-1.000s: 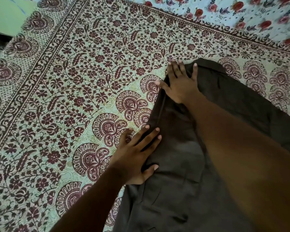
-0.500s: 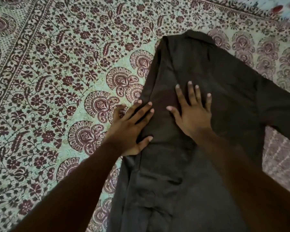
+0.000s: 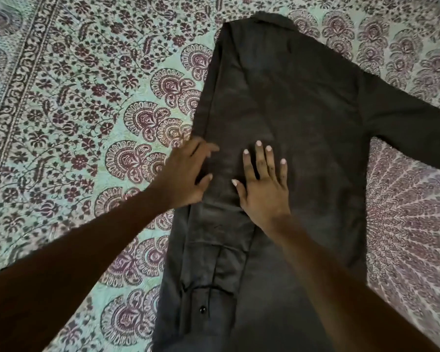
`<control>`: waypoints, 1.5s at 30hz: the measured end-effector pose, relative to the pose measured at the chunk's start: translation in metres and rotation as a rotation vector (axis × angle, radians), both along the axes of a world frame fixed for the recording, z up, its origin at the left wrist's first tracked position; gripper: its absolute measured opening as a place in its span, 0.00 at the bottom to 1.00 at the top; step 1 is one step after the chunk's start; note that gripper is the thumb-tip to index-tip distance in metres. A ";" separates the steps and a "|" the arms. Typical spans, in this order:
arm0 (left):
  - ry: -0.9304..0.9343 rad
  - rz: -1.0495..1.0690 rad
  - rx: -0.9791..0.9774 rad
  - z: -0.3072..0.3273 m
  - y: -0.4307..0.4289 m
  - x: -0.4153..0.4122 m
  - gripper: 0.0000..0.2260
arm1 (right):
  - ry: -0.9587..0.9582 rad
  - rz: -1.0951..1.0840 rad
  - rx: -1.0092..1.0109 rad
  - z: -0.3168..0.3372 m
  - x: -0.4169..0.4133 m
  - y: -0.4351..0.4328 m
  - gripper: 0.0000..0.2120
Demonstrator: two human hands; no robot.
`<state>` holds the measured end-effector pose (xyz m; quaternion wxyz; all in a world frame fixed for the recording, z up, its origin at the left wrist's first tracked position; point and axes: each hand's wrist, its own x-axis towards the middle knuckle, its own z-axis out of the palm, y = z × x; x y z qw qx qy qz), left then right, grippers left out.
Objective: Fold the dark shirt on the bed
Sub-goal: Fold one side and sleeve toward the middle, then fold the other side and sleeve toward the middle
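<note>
Neither hand grips anything: both lie flat and open on the shirt (image 3: 285, 110), palms down, fingers spread. From the side of the bed I see the left hand (image 3: 186, 174) at the left folded edge of the cloth, with its fingers on the dark fabric and the heel of the palm over the sheet (image 3: 69, 118); it is a little blurred. Just beside it, to the right, the right hand (image 3: 263, 189) presses the middle of the body, fingers pointing to the far side. Between the two hands only a narrow strip of cloth is free. The shirt lies along the bed, collar (image 3: 262, 17) at the far end and the hem toward the near edge of the view. Its left side is folded inward, so this edge runs in a straight line from the collar down to the left hand. On the right, one sleeve (image 3: 412, 133) lies stretched out toward the right edge. Near the person, at the lower left of the shirt, a folded layer shows a small dark button (image 3: 202, 310) and some seams. The sheet has a pale green ground with dark red flowers and fan shapes, and a lighter ray pattern at the right.
</note>
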<state>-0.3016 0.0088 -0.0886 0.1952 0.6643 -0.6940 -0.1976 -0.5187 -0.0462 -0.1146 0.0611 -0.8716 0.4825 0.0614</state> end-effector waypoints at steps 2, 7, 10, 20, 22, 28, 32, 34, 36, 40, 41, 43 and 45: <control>-0.010 -0.128 0.059 0.001 0.036 -0.006 0.28 | -0.015 0.095 -0.020 -0.002 -0.006 0.020 0.32; -0.354 -0.302 0.372 -0.004 0.092 -0.012 0.64 | 0.003 0.215 0.008 -0.003 -0.039 0.081 0.36; -0.397 -0.311 0.428 -0.002 0.093 -0.016 0.70 | 0.012 0.239 0.073 -0.001 -0.061 0.115 0.43; -0.597 -0.299 0.553 0.018 0.084 -0.036 0.74 | -0.115 0.313 0.159 0.004 -0.092 0.161 0.43; -0.626 -0.290 0.589 0.025 0.084 -0.043 0.73 | -0.190 0.322 0.155 0.007 -0.094 0.158 0.39; -0.220 -0.024 0.387 0.043 0.069 -0.089 0.41 | -0.731 -0.032 0.163 0.014 -0.128 0.138 0.22; 0.085 0.084 0.260 0.041 0.040 -0.157 0.29 | -0.973 -0.307 0.114 0.029 -0.184 0.101 0.14; 0.132 0.085 0.288 0.038 0.015 -0.206 0.27 | -1.050 -0.473 0.173 0.036 -0.224 0.078 0.14; 0.154 0.058 0.290 0.035 -0.015 -0.256 0.27 | -1.133 -0.666 0.207 0.045 -0.262 0.051 0.13; 0.211 -0.046 0.287 0.034 -0.087 -0.374 0.29 | -1.273 -0.966 0.198 0.054 -0.355 -0.008 0.10; 0.197 -0.069 0.278 0.033 -0.102 -0.399 0.30 | -1.277 -0.985 0.175 0.056 -0.373 -0.019 0.10; 0.133 -0.119 0.229 0.027 -0.137 -0.452 0.32 | -1.259 -1.052 0.108 0.057 -0.417 -0.046 0.09; 0.058 -0.165 0.195 0.020 -0.171 -0.501 0.34 | -1.244 -1.144 0.043 0.053 -0.461 -0.074 0.07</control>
